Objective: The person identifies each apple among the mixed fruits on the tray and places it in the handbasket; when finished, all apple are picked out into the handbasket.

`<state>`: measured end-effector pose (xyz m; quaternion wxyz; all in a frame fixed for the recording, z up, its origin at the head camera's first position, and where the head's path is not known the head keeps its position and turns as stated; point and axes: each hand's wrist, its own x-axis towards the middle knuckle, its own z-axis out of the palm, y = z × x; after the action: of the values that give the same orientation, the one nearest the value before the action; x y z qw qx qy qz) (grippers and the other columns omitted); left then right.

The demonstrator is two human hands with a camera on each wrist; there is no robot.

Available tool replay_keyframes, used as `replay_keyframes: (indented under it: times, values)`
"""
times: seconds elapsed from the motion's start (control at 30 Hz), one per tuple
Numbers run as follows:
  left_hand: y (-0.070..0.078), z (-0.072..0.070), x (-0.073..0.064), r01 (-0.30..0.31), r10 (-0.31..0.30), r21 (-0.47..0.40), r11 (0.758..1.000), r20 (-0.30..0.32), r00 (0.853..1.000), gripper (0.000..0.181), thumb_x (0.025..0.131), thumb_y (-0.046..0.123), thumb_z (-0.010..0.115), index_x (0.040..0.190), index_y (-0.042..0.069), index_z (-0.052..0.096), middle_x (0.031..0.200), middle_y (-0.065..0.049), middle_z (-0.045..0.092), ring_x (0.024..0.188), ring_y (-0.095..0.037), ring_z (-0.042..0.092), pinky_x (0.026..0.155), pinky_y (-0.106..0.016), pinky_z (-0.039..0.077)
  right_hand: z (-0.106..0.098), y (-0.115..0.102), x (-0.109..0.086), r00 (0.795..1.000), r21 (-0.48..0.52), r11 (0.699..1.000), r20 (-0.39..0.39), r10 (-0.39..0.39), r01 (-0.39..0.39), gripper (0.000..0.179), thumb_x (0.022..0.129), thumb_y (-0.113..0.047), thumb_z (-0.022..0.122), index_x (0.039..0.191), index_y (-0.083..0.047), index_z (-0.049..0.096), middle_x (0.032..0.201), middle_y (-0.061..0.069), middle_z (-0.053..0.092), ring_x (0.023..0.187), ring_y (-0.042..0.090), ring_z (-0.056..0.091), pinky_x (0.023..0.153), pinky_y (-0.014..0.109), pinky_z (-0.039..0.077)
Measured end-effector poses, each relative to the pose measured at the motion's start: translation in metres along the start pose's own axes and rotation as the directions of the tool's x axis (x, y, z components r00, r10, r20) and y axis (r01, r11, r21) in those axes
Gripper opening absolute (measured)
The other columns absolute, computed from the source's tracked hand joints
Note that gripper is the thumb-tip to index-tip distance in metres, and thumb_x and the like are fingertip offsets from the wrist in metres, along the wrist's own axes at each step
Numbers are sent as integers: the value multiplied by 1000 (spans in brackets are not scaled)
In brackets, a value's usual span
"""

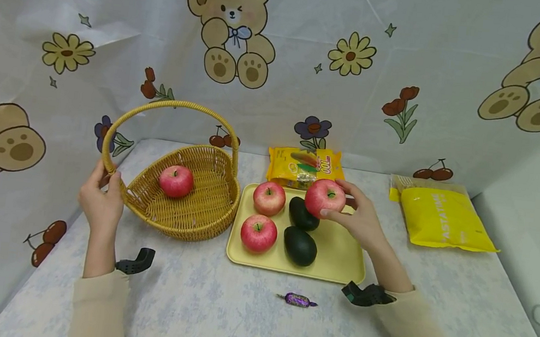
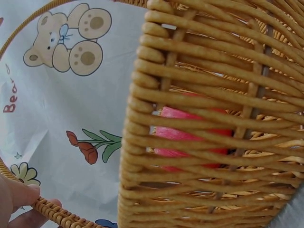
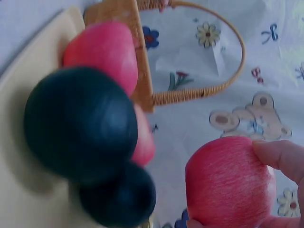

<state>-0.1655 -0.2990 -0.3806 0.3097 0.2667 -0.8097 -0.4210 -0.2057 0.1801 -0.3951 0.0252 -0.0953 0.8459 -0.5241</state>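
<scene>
My left hand (image 1: 103,195) grips the handle of a wicker basket (image 1: 211,206) near its left base, thumb and fingers around it. One red apple (image 1: 176,181) lies inside the basket; its pink side shows through the weave in the left wrist view. With thumb and fingers my right hand (image 1: 361,216) holds another red apple (image 1: 324,198) over the yellow tray (image 1: 339,258). On the tray are two more apples, a rear apple (image 1: 269,198) and a front apple (image 1: 258,234), beside two dark green avocados, the front avocado (image 1: 299,246) and the rear avocado (image 1: 301,213).
Behind the tray lies a yellow snack packet (image 1: 302,167). A yellow pasta bag (image 1: 447,217) is at the right. One purple-wrapped candy (image 1: 297,300) sits in front of the tray. A bear-printed cloth (image 1: 275,119) hangs at the back.
</scene>
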Motion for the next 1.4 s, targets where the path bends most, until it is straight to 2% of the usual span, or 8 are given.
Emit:
replay_keyframes:
  times: [0.13,0.33,0.57,0.83,1.0,1.13,1.4]
  values:
    - [0,0,0,-9,9,1,1000,-5,1000,36,101,22,53,136,23,60,130,-4,65,115,-20,62,94,-37,53,20,-20,3,998,72,997,38,-41,39,75,83,-18,78,147,-10,40,136,16,49,117,32,51,85,28,53]
    - [1,1,0,1,-1,-13,1000,2,1000,36,101,23,52,136,25,59,132,-4,64,116,-19,61,95,-37,52,56,-50,12,989,142,987,111,-93,77,74,80,-19,81,144,-15,45,137,8,51,116,30,53,93,43,53]
    - [1,0,0,29,-29,-28,999,16,999,37,102,25,51,138,28,57,134,-3,63,119,-19,60,98,-38,51,105,-75,27,971,151,982,195,-138,110,74,76,-24,84,141,-17,49,132,4,56,108,25,58,87,35,55]
    - [-1,1,0,40,-39,-28,999,19,999,37,101,26,51,138,30,57,134,-2,63,118,-18,59,98,-37,51,156,-94,42,961,105,991,255,-106,81,77,74,-32,85,141,-24,49,133,-1,57,114,21,56,84,33,53]
    - [-2,2,1,29,-29,-18,999,9,1000,36,101,26,51,136,29,58,133,-4,64,118,-19,60,97,-39,51,184,-103,50,950,129,990,296,-100,64,76,75,-31,85,141,-20,50,128,0,61,106,16,59,83,29,53]
    - [-2,2,1,24,-24,-19,1000,9,1000,36,101,26,52,136,28,59,132,-4,64,117,-18,60,97,-38,52,204,-107,56,945,133,989,310,-99,60,73,75,-30,84,140,-17,51,124,2,63,101,15,60,76,23,53]
    - [-3,1,2,34,-34,-22,999,13,999,37,101,27,51,138,32,57,133,-3,63,116,-16,59,96,-33,52,238,-112,65,948,-30,998,315,-45,57,74,74,-35,85,139,-16,53,129,1,62,108,14,59,85,25,50]
